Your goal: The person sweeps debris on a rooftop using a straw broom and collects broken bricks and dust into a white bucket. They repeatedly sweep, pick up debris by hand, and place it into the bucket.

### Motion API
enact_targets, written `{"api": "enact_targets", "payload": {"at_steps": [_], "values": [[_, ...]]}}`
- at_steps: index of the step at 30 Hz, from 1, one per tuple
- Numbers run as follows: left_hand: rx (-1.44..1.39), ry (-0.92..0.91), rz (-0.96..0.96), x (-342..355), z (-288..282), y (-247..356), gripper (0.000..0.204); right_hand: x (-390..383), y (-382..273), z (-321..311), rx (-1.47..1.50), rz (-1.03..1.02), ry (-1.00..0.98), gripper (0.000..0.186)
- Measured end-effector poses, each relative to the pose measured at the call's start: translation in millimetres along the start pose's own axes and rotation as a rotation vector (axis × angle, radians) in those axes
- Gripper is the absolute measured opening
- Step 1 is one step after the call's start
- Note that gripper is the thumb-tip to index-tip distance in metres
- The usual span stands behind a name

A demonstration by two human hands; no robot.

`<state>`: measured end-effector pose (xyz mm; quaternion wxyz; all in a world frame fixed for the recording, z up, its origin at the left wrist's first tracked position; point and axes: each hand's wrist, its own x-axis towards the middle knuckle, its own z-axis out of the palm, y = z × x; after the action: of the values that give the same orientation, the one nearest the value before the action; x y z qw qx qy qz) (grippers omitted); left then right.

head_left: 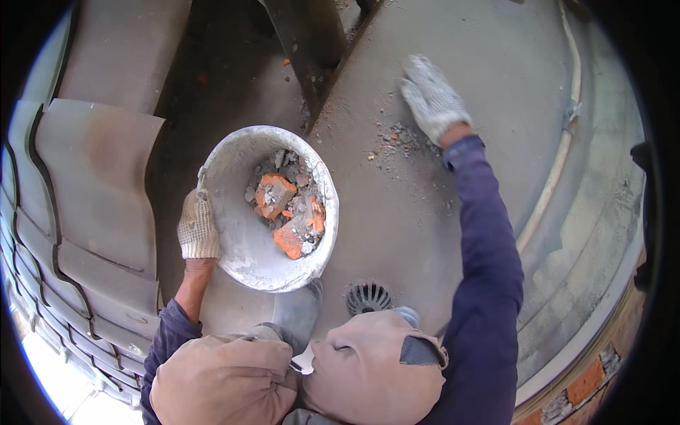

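Observation:
A whitish, stained bucket [230, 227] is tipped so that its mouth faces me. Broken orange brick pieces [275, 196] lie inside it with grey mortar rubble [287, 161]. My left hand [197, 228], in a white knitted glove, is closed on the bucket's left rim; its fingertips are partly hidden. Out to the far right, my right hand [433, 99], also gloved, is stretched flat over the concrete floor with nothing visible in it. Just beside its wrist is a small scatter of debris [400, 142], grey and orange crumbs.
Curved grey roof tiles [99, 170] overlap on the left. A dark beam [308, 42] slants down at the far side. A domed drain grate [368, 297] sits near my knees. A pale pipe [556, 170] runs along the right, and brickwork [584, 379] shows at lower right.

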<state>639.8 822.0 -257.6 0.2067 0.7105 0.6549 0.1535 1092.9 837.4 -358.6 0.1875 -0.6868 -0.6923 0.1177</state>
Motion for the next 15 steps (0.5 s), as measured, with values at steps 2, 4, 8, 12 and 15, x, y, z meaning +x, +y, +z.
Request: {"api": "enact_targets", "payload": {"at_steps": [2,4,8,12,15], "values": [[0.031,0.0,0.011,1.4,-0.4,2.6,0.042,11.4,-7.2,7.8,-0.335,-0.04,-0.181,0.053],[0.141,0.021,0.016,2.8,-0.5,4.0,0.043,-2.2,-23.1,14.6,-0.253,-0.172,-0.214,0.053],[0.149,0.027,0.034,2.6,1.1,-0.5,0.043,-67.7,-28.9,16.5,-0.017,-0.353,-0.302,0.048],[0.1,0.016,0.055,-0.5,-0.2,-6.8,0.044,-90.1,37.1,3.4,-0.071,0.177,-0.063,0.051],[0.134,0.007,0.061,1.5,-0.1,-6.8,0.045,-73.5,69.2,-2.2,-0.25,0.329,0.155,0.055]]}}
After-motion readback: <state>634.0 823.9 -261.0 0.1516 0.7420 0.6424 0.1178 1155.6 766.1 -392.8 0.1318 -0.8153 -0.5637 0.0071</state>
